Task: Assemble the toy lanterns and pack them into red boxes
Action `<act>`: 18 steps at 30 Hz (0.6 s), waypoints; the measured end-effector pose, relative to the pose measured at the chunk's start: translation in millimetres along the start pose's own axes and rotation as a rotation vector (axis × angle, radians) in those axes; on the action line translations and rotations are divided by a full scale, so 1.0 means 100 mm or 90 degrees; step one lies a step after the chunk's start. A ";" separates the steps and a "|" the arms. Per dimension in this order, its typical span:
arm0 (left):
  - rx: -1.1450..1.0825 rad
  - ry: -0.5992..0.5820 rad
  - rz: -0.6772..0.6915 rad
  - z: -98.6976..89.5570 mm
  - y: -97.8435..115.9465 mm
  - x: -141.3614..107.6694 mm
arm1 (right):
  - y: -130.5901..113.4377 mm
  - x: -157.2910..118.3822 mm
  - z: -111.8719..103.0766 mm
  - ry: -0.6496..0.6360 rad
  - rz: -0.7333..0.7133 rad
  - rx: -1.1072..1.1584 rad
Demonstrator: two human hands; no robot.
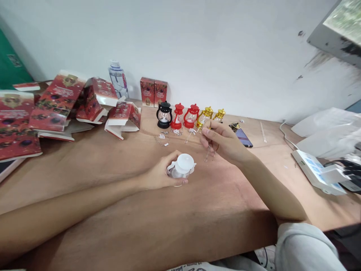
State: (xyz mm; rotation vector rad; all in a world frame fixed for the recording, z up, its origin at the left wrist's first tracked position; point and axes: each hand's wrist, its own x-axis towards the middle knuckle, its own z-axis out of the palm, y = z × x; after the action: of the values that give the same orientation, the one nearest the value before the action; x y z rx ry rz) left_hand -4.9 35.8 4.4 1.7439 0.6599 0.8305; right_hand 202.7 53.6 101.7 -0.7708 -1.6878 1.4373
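Observation:
My left hand (165, 171) is wrapped round a small white lantern (185, 164), its round white end facing up, above the wooden table (118, 226). To the right of it, my right hand (218, 139) is raised with its fingers pinched on a thin clear strip; another thin clear piece hangs below the fingers. Behind the hands stand a black lantern (164, 116), two red lanterns (177, 116) and two gold lanterns (205, 116). Small white tags (161, 136) on thin loops lie in front of the row.
Red printed boxes (58, 101) pile up at the left. A water bottle (118, 79) and two upright red boxes (153, 92) stand by the wall. At right are a phone (244, 137), a power strip (318, 171) and plastic bags (329, 131).

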 end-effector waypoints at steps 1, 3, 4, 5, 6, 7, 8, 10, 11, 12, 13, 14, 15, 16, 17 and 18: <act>0.008 -0.001 -0.002 0.00 0.00 0.00 | 0.00 -0.01 0.02 -0.016 0.018 0.007; 0.014 -0.004 -0.009 0.00 0.00 0.00 | 0.01 -0.02 0.06 -0.044 0.035 -0.009; 0.013 -0.005 -0.008 0.00 0.00 0.01 | 0.02 -0.02 0.08 -0.050 0.031 -0.025; 0.012 -0.009 -0.006 0.00 0.01 0.01 | 0.04 -0.02 0.10 -0.050 0.023 -0.044; 0.010 -0.014 -0.002 0.00 0.01 0.01 | 0.07 -0.01 0.11 -0.045 0.014 -0.061; 0.007 -0.020 0.003 0.00 0.02 0.02 | 0.09 -0.01 0.13 -0.039 0.004 -0.074; 0.005 -0.027 0.008 0.00 0.03 0.02 | 0.12 0.00 0.14 -0.033 -0.005 -0.083; 0.005 -0.034 0.012 0.00 0.04 0.03 | 0.16 0.02 0.14 -0.014 -0.021 -0.093; 0.005 -0.034 0.012 0.00 0.04 0.03 | 0.17 0.02 0.15 -0.004 -0.029 -0.097; 0.006 -0.033 0.010 0.00 0.04 0.03 | 0.18 0.03 0.15 0.006 -0.037 -0.100; 0.006 -0.032 0.009 0.00 0.04 0.03 | 0.18 0.03 0.15 0.012 -0.043 -0.102; 0.003 -0.029 0.010 0.00 0.04 0.03 | 0.17 0.03 0.14 0.017 -0.048 -0.103; -0.003 -0.028 0.013 0.00 0.03 0.03 | 0.16 0.02 0.14 0.019 -0.052 -0.102; -0.008 -0.027 0.016 0.01 0.03 0.03 | 0.15 0.02 0.14 0.018 -0.054 -0.099; -0.014 -0.026 0.019 0.01 0.04 0.03 | 0.13 0.01 0.13 0.016 -0.055 -0.094; -0.017 -0.026 0.021 0.01 0.04 0.03 | 0.12 0.01 0.13 0.013 -0.056 -0.088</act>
State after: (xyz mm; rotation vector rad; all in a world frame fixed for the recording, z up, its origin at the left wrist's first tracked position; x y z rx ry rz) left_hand -2.4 36.1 8.6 1.7465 0.5918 0.8207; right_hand 190.5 50.0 89.2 -0.7737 -1.7976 1.2601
